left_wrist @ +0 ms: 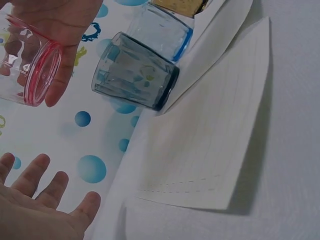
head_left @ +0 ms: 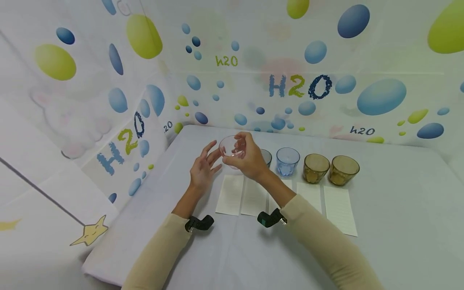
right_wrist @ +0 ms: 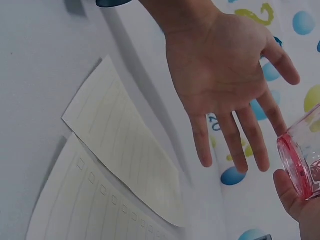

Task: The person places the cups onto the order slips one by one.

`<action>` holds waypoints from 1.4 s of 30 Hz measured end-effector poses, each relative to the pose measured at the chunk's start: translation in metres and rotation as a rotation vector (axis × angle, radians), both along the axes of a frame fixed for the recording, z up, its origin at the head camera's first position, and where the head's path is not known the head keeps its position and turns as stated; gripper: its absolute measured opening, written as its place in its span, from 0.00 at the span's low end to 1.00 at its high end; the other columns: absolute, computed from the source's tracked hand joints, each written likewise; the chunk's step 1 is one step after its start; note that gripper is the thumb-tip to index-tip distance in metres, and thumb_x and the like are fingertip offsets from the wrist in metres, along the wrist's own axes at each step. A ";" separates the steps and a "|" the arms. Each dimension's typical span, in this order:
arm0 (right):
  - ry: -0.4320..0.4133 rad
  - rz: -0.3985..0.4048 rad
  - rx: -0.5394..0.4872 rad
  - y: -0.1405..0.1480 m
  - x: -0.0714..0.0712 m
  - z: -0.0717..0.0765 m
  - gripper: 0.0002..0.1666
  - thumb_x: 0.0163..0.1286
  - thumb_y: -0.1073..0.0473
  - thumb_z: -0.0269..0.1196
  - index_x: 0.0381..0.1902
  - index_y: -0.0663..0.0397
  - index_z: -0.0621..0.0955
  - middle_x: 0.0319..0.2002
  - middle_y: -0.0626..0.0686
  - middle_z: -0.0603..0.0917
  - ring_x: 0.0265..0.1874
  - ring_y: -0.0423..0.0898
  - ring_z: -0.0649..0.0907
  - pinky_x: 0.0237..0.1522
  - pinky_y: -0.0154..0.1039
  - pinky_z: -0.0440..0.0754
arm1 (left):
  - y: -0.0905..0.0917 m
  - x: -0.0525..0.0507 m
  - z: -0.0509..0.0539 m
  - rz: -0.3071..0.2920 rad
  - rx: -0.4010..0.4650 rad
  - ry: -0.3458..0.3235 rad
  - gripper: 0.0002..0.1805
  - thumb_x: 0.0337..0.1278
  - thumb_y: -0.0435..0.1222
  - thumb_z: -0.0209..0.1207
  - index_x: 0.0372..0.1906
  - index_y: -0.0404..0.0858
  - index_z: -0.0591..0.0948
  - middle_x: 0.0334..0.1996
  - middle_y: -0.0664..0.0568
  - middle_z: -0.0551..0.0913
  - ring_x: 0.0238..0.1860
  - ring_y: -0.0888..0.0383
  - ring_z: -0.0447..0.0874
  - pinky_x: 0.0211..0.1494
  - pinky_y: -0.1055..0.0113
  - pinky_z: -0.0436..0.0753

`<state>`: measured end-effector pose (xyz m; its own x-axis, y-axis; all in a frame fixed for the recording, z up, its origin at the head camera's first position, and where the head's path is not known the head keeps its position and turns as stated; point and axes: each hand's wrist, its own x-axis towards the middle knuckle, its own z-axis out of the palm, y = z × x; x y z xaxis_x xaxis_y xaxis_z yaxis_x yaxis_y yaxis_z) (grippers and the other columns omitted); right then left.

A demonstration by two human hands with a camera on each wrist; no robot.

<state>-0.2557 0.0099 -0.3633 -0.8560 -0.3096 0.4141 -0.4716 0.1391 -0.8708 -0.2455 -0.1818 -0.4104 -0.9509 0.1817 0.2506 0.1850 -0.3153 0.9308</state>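
Observation:
A clear glass with a pink tint (head_left: 229, 150) is held off the table by my right hand (head_left: 255, 163), thumb on the near side and fingers round the far side. Its pink-edged base (left_wrist: 44, 75) faces down in the left wrist view. My left hand (head_left: 202, 173) is just left of the glass, palm towards it with fingers spread. In the left wrist view a gap separates this hand (left_wrist: 42, 212) from the glass. Partly behind my right hand stands a grey-blue glass (left_wrist: 135, 72). A blue glass (head_left: 288, 162) is to its right.
Two amber glasses (head_left: 316, 168) (head_left: 343, 171) continue the row on the right. In front of the glasses lie several lined paper slips (head_left: 230, 195), some partly hidden by my right arm. A printed curtain (head_left: 253, 48) borders the white-covered table (head_left: 391, 209) at the back and left.

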 end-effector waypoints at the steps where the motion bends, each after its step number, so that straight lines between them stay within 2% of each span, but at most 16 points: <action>1: -0.002 0.000 -0.001 0.000 0.002 -0.001 0.42 0.59 0.51 0.72 0.66 0.55 0.65 0.51 0.57 0.76 0.50 0.54 0.82 0.51 0.46 0.87 | 0.000 0.001 0.000 -0.003 -0.009 0.003 0.33 0.74 0.48 0.29 0.80 0.44 0.56 0.76 0.38 0.63 0.77 0.46 0.56 0.78 0.33 0.47; 8: -0.013 -0.006 -0.003 -0.004 0.011 -0.009 0.41 0.60 0.52 0.72 0.66 0.55 0.65 0.50 0.56 0.76 0.50 0.52 0.82 0.52 0.45 0.85 | 0.002 0.007 -0.002 -0.018 -0.028 0.016 0.33 0.75 0.47 0.27 0.80 0.42 0.55 0.77 0.36 0.61 0.78 0.44 0.55 0.78 0.35 0.51; 13: -0.022 -0.001 -0.033 -0.007 0.013 -0.016 0.43 0.59 0.53 0.72 0.66 0.60 0.64 0.49 0.57 0.76 0.50 0.53 0.81 0.52 0.45 0.85 | 0.000 0.011 -0.004 -0.014 -0.022 0.009 0.33 0.75 0.46 0.26 0.79 0.41 0.56 0.76 0.34 0.60 0.78 0.44 0.55 0.78 0.36 0.51; 19: -0.046 0.019 -0.061 -0.010 0.016 -0.026 0.44 0.59 0.54 0.72 0.67 0.62 0.64 0.51 0.59 0.75 0.51 0.55 0.81 0.53 0.48 0.85 | -0.001 0.013 -0.006 -0.013 -0.028 -0.003 0.33 0.74 0.46 0.27 0.79 0.42 0.57 0.76 0.34 0.61 0.77 0.48 0.57 0.79 0.38 0.52; 23: -0.056 0.032 -0.077 -0.010 0.018 -0.031 0.44 0.60 0.55 0.72 0.67 0.65 0.63 0.52 0.62 0.74 0.52 0.57 0.81 0.54 0.50 0.84 | -0.002 0.015 -0.008 -0.027 -0.009 -0.009 0.33 0.74 0.46 0.28 0.79 0.41 0.56 0.77 0.34 0.59 0.77 0.47 0.56 0.79 0.39 0.52; 31: -0.068 0.063 -0.109 -0.011 0.022 -0.037 0.44 0.60 0.58 0.71 0.67 0.67 0.62 0.52 0.62 0.73 0.53 0.57 0.80 0.56 0.46 0.84 | -0.002 0.020 -0.012 -0.036 0.010 -0.019 0.33 0.74 0.45 0.28 0.79 0.40 0.56 0.77 0.36 0.60 0.77 0.45 0.56 0.80 0.41 0.52; 36: -0.089 0.051 -0.106 -0.010 0.024 -0.042 0.42 0.59 0.58 0.72 0.66 0.63 0.64 0.52 0.62 0.75 0.54 0.57 0.80 0.56 0.47 0.83 | -0.001 0.020 -0.015 -0.063 0.024 -0.022 0.33 0.74 0.45 0.27 0.79 0.38 0.54 0.78 0.34 0.56 0.79 0.42 0.52 0.80 0.41 0.51; 42: -0.124 0.059 -0.103 -0.010 0.025 -0.049 0.41 0.59 0.58 0.72 0.65 0.60 0.65 0.54 0.68 0.74 0.55 0.57 0.80 0.59 0.51 0.82 | -0.002 0.022 -0.018 -0.053 0.014 -0.027 0.33 0.74 0.46 0.28 0.79 0.39 0.54 0.78 0.36 0.57 0.79 0.46 0.53 0.80 0.42 0.51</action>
